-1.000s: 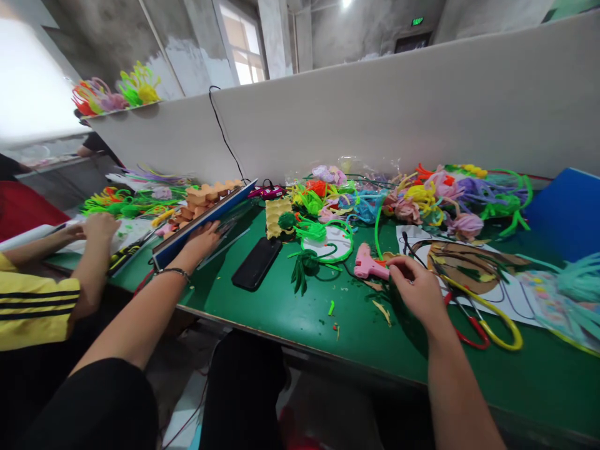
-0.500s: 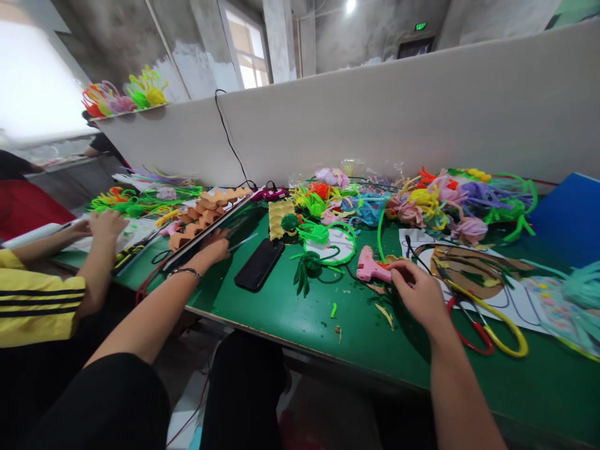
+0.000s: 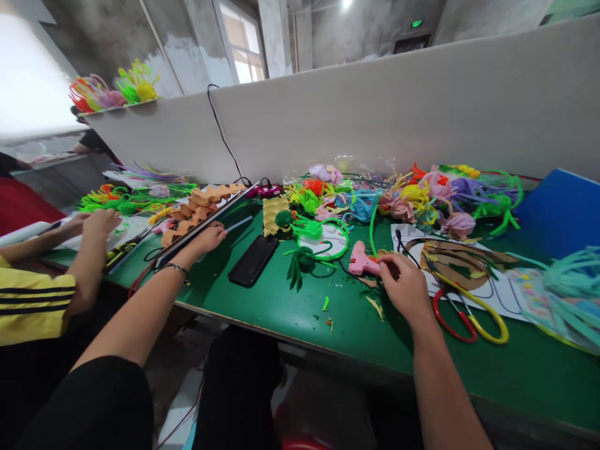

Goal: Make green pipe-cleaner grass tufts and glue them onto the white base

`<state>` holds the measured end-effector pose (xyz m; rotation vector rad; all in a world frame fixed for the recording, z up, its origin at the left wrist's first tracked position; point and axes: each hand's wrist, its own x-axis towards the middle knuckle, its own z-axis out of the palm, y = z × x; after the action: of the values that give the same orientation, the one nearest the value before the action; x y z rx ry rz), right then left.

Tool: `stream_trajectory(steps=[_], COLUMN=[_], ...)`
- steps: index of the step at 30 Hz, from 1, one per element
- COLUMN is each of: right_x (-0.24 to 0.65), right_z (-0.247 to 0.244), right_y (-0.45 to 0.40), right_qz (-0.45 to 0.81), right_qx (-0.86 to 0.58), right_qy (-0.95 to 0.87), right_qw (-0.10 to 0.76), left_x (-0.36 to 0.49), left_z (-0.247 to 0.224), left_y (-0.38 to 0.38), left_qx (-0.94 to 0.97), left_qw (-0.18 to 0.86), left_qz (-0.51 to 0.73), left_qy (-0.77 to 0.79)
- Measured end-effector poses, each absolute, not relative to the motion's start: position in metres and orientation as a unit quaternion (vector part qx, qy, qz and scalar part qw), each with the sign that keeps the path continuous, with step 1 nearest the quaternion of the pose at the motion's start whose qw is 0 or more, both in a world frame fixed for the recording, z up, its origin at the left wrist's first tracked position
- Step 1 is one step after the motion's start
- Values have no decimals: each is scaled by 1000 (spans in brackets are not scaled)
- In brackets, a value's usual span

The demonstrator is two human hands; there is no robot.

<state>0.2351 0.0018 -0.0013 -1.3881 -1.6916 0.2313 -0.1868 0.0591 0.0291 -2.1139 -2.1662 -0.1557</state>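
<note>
My left hand (image 3: 207, 240) is closed round one end of a thin, whitish glue stick (image 3: 240, 223) that points to the right. It is beside the slanted board (image 3: 206, 225) with the brown egg-carton piece (image 3: 199, 211) on it. On the right, my right hand (image 3: 405, 282) grips a pink glue gun (image 3: 362, 260) by the handle, with the gun lying low over the green table. A black phone (image 3: 253, 261) lies between my hands. Behind it sit a white disc edged in green (image 3: 325, 240) and a dark green yarn tassel (image 3: 296, 265).
Red-and-yellow scissors (image 3: 473, 306) lie right of my right hand, over a paper drawing (image 3: 510, 304). Tangled colourful pipe cleaners (image 3: 412, 197) line the back by the white partition (image 3: 375, 119). A blue board (image 3: 562, 206) stands far right. At left, another person's hands (image 3: 96, 228) are at work.
My left hand has moved out from beside the board's underside and lifted slightly, carrying the glue stick. My right hand stays on the glue gun. The whole view has shifted a little.
</note>
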Motion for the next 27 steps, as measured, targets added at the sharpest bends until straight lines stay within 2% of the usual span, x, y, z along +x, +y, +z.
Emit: stream_trajectory(steps=[4,10,18,22,27], right_x=[236,235,233,228,221], right_z=[-3,-4,-11,-14,-17], right_y=[2,4,6,4,0], right_qz=[103,108,31,-27,-62], right_qx=[-557,-553,-553,-576,-597], right_qy=[-687,-687,-718,-746,-777], right_qw=[455,459,421,333,189], left_x=[-185,-167,-139,-132,-118], left_z=[43,59,85,109,132], left_y=[62,60,46,36,17], left_qx=[-664,-658,-688,-724,-754], left_qw=[15,-98,-176,-159,-9], left_qz=[-27,-9,-17,-23,-12], left_qy=[-747,-747,-704,-671,-657])
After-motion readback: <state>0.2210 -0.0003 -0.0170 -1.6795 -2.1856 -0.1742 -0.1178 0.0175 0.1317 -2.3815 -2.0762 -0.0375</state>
